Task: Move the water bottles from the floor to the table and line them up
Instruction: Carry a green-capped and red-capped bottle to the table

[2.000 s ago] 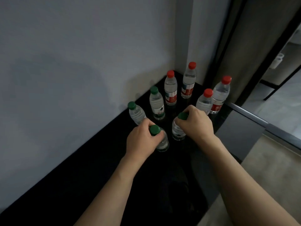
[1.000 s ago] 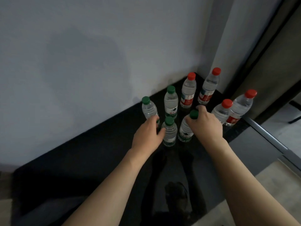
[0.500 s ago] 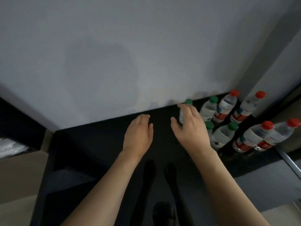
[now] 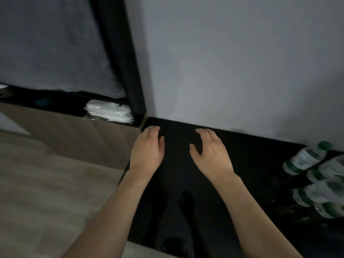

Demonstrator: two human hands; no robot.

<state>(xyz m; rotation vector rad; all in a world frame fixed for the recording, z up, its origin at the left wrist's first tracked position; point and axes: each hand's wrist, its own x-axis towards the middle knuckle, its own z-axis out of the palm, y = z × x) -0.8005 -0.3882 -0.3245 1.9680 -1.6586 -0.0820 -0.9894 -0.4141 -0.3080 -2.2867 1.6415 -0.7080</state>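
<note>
Over the black bench (image 4: pixel 260 164), both hands, left (image 4: pixel 147 148) and right (image 4: pixel 210 151), hover empty with loose fingers; green bottle (image 4: pixel 305 158) labels are too blurred to read.

Both hands, the left (image 4: pixel 147 148) and the right (image 4: pixel 210 152), hover with fingers loose over a bare stretch of the black table (image 4: pixel 260 164). The grey wall (image 4: pixel 232 71) blocks the far side. To the right, blurred green-capped water bottles (image 4: pixel 305 159) crowd the edge; a dark post (image 4: pixel 122 58) stands at the left corner.
</note>
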